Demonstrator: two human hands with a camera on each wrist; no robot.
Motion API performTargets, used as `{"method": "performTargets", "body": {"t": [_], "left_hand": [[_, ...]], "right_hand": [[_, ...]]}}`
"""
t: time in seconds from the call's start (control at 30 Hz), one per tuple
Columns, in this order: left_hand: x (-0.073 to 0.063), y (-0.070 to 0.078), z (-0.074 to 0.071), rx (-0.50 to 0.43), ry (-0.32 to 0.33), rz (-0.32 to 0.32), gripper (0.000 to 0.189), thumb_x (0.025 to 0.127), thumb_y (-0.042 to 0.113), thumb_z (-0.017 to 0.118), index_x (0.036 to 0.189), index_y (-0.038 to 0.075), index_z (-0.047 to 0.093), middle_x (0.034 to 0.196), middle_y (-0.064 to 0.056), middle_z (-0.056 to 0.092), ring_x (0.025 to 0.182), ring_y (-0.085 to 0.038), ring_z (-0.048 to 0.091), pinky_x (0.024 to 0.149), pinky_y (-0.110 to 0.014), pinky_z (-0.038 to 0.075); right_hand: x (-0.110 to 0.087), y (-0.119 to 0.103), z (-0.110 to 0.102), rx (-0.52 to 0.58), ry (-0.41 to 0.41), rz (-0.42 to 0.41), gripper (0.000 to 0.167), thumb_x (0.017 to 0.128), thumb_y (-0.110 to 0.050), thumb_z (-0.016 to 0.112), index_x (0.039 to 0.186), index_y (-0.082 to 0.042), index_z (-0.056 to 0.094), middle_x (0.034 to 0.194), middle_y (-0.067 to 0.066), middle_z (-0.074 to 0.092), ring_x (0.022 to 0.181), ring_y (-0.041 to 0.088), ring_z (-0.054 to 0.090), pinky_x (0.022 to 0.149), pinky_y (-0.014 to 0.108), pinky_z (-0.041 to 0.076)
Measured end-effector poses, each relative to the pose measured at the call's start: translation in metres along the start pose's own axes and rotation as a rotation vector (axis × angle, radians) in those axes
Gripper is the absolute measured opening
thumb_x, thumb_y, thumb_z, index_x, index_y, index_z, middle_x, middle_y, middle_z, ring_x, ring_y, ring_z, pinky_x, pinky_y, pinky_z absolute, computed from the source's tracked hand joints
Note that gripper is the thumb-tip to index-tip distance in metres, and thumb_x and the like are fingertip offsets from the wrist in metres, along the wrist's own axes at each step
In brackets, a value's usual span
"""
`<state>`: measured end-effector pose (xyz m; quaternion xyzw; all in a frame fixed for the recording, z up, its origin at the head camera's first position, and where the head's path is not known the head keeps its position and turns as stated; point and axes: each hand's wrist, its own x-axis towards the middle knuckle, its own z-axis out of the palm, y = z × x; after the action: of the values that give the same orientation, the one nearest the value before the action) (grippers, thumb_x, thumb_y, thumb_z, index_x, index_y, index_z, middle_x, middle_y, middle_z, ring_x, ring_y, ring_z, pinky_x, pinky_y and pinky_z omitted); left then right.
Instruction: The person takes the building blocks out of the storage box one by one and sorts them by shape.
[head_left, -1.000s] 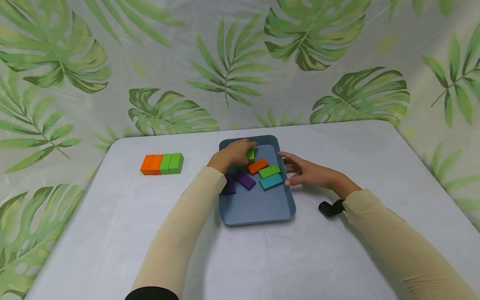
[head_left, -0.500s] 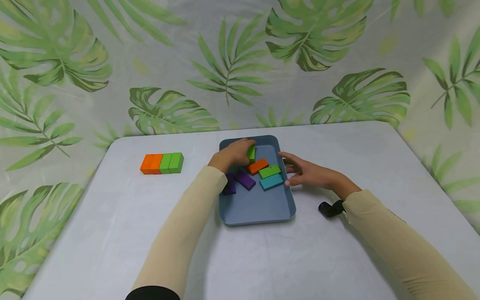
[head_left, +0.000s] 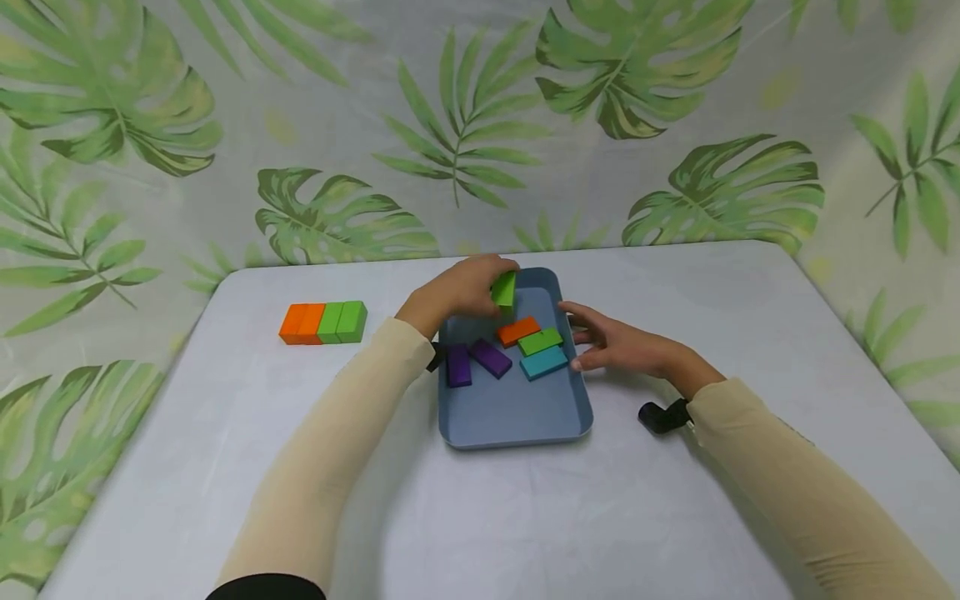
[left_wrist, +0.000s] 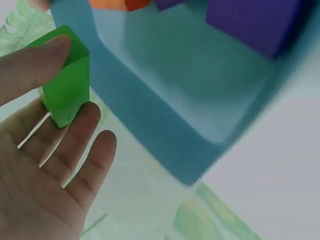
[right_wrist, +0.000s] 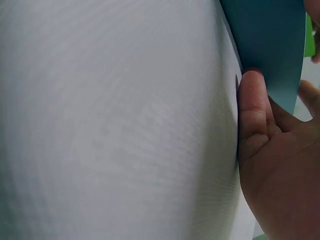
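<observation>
My left hand (head_left: pixel 467 287) pinches a green block (left_wrist: pixel 70 82) between thumb and fingers, above the far left part of the blue-grey tray (head_left: pixel 517 429). Against the tray's right side rests my right hand (head_left: pixel 626 343), its fingers touching the outer wall (right_wrist: pixel 270 55). Inside the tray lie an orange block (head_left: pixel 518 331), another green block (head_left: pixel 540 341), a teal block (head_left: pixel 543 363) and two purple blocks, one upright lengthwise (head_left: pixel 458 365) and one slanted (head_left: pixel 491 358).
A row of two orange blocks (head_left: pixel 302 323) and two green blocks (head_left: pixel 342 322) stands side by side on the white-covered table (head_left: pixel 510 525), left of the tray. A leaf-patterned cloth (head_left: pixel 465 125) hangs behind the table.
My left hand has risen and moved slightly left and away with the green block, uncovering more of the left purple block. The right hand stays at the tray's side.
</observation>
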<state>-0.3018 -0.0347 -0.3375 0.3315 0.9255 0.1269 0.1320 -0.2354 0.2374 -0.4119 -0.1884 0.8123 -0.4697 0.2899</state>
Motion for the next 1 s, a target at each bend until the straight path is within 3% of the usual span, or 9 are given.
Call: {"method": "performTargets", "body": {"t": [0.17, 0.53, 0.7, 1.0], "left_hand": [[-0.012, 0.004, -0.011, 0.019, 0.008, 0.007, 0.073, 0.085, 0.018, 0.074, 0.15, 0.009, 0.041, 0.138, -0.009, 0.055, 0.111, -0.025, 0.054, 0.1, -0.038, 0.049], [-0.035, -0.003, -0.03, 0.065, 0.007, 0.048, 0.07, 0.085, 0.018, 0.073, 0.147, 0.008, 0.044, 0.14, -0.01, 0.054, 0.12, -0.027, 0.052, 0.104, -0.04, 0.047], [-0.056, -0.01, -0.044, 0.038, 0.056, 0.066, 0.069, 0.085, 0.013, 0.073, 0.147, 0.006, 0.044, 0.14, -0.012, 0.054, 0.123, -0.028, 0.051, 0.106, -0.042, 0.046], [-0.09, -0.019, -0.052, 0.093, 0.112, 0.086, 0.069, 0.083, 0.015, 0.076, 0.144, 0.004, 0.047, 0.132, -0.013, 0.058, 0.121, -0.029, 0.054, 0.105, -0.046, 0.046]], "right_hand": [[0.0, 0.001, 0.001, 0.005, -0.002, -0.001, 0.095, 0.093, -0.024, 0.069, 0.161, -0.028, 0.004, 0.167, 0.017, 0.008, 0.149, 0.042, 0.029, 0.112, 0.057, 0.04], [0.002, 0.006, 0.002, 0.002, 0.005, 0.003, 0.095, 0.092, -0.026, 0.071, 0.16, -0.029, 0.004, 0.167, 0.016, 0.009, 0.148, 0.041, 0.03, 0.113, 0.057, 0.04], [0.002, 0.005, 0.002, -0.008, 0.006, -0.003, 0.095, 0.092, -0.027, 0.07, 0.16, -0.03, 0.004, 0.167, 0.017, 0.01, 0.148, 0.042, 0.03, 0.113, 0.057, 0.04], [0.002, 0.002, 0.0, -0.009, 0.007, -0.005, 0.096, 0.092, -0.026, 0.071, 0.161, -0.029, 0.003, 0.167, 0.017, 0.009, 0.149, 0.042, 0.029, 0.112, 0.056, 0.041]]}}
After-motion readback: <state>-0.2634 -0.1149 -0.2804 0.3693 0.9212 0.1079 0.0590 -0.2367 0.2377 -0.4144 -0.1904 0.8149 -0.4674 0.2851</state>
